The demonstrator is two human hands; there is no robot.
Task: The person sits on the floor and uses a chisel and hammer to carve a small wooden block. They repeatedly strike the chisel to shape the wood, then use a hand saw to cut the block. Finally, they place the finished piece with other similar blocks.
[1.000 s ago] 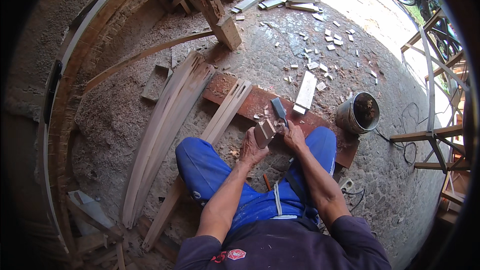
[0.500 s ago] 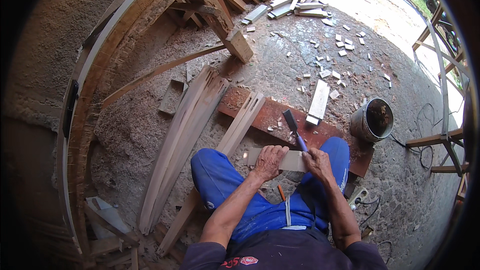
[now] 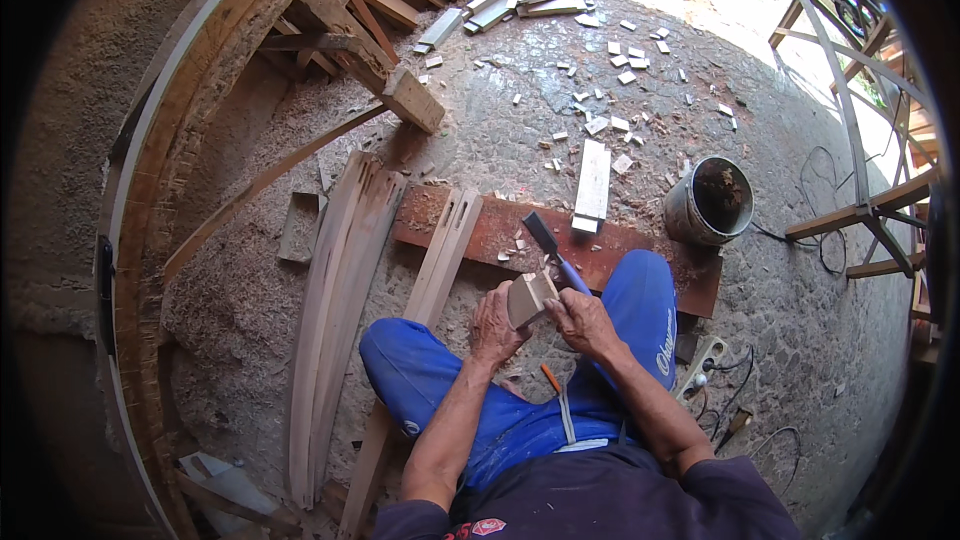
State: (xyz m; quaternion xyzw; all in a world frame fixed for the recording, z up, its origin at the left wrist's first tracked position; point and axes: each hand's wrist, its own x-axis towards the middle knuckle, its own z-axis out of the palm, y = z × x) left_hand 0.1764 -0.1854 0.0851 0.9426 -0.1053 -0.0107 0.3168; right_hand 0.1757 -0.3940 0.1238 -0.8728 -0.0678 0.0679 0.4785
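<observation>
A short pale wooden piece (image 3: 522,302) is tilted up between my hands, with a stepped cut at its raised end. My left hand (image 3: 492,328) is closed around it from the left side. My right hand (image 3: 584,324) grips a chisel by its purple handle (image 3: 574,278), and its thumb and fingers are at the stepped end of the wood. The chisel's dark flat blade (image 3: 540,234) points away, up and to the left. Part of the handle is hidden inside my right hand. Between my thighs an orange pencil-like stick (image 3: 550,377) lies just below the hands.
A reddish plank (image 3: 630,254) lies ahead, bearing slotted wooden bars (image 3: 445,245) and a pale block (image 3: 592,185). A bucket (image 3: 708,201) stands at right, near a power strip (image 3: 702,364). Long boards (image 3: 335,330) lie left; offcuts (image 3: 627,77) litter the floor.
The wooden piece has gone from lying flat across my lap to tilted upward. My hands have drawn closer together, the chisel still in the right one. The whole view has shifted.
</observation>
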